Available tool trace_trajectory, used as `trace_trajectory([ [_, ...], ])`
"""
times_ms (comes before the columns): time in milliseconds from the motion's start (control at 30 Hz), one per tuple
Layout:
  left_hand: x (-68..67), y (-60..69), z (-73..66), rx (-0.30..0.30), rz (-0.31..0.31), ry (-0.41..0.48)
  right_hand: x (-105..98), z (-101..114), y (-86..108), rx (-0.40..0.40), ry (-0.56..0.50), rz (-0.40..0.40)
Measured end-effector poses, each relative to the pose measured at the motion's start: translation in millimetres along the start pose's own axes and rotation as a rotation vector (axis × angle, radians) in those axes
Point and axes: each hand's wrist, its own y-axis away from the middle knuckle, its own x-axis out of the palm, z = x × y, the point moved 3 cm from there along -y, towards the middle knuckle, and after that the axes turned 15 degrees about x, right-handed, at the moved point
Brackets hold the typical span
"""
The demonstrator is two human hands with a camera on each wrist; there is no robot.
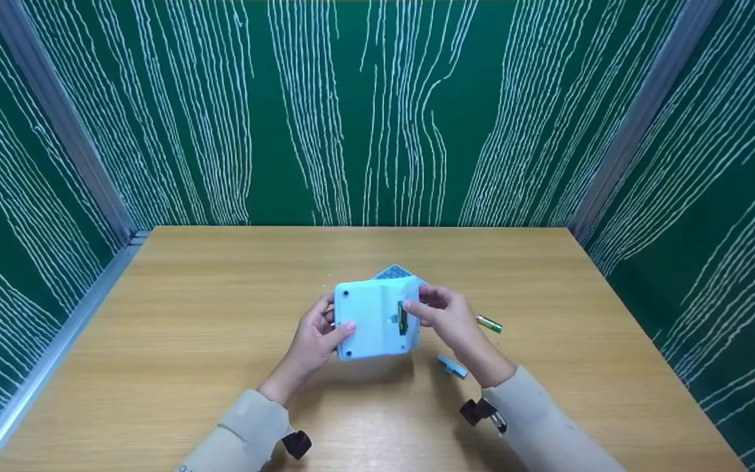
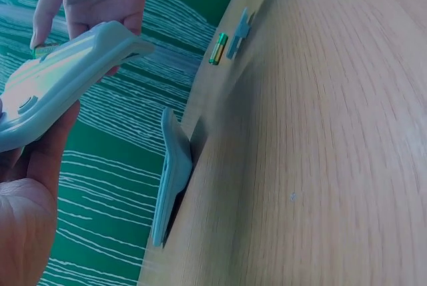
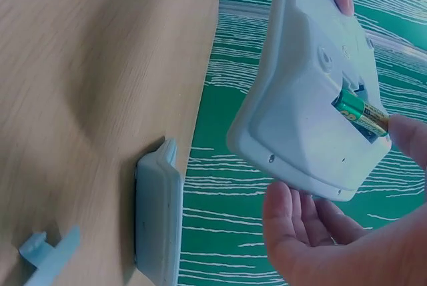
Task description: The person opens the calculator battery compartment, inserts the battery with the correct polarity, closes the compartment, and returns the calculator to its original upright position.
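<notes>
A light blue device is held up above the table, its back with an open battery slot facing the head camera. The left hand grips its left edge, thumb on the back. At the slot, the right thumb touches the end of a green battery that sits tilted, partly in the slot. Fingers of the right hand lie behind and under the device's right edge. On the table to the right are a second green battery and a small blue cover.
Another light blue device with keys lies on the wooden table behind the held one, partly hidden by it. Green panels with white wavy lines stand around the table's back and sides.
</notes>
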Motion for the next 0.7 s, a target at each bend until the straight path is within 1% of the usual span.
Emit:
trace_trajectory([
  [167, -1.0, 1.4, 1.1, 0.003, 0.019, -0.029, -0.2, -1.6, -2.4, 0.049, -0.009, 0.025],
  [333, -0.1, 2.3, 0.1, -0.009, 0.042, -0.049, -1.4, -3.8, -5.5, 0.077, -0.013, 0.019],
  [467, 1.1, 2.0, -0.6, -0.017, 0.052, -0.047, -2.2, -4.6, -5.6, 0.062, -0.017, -0.001],
  [700, 0.1, 2.7, 1.1, -0.017, 0.048, -0.060, -1.5, -2.8, -3.0, 0.012, -0.013, -0.013],
])
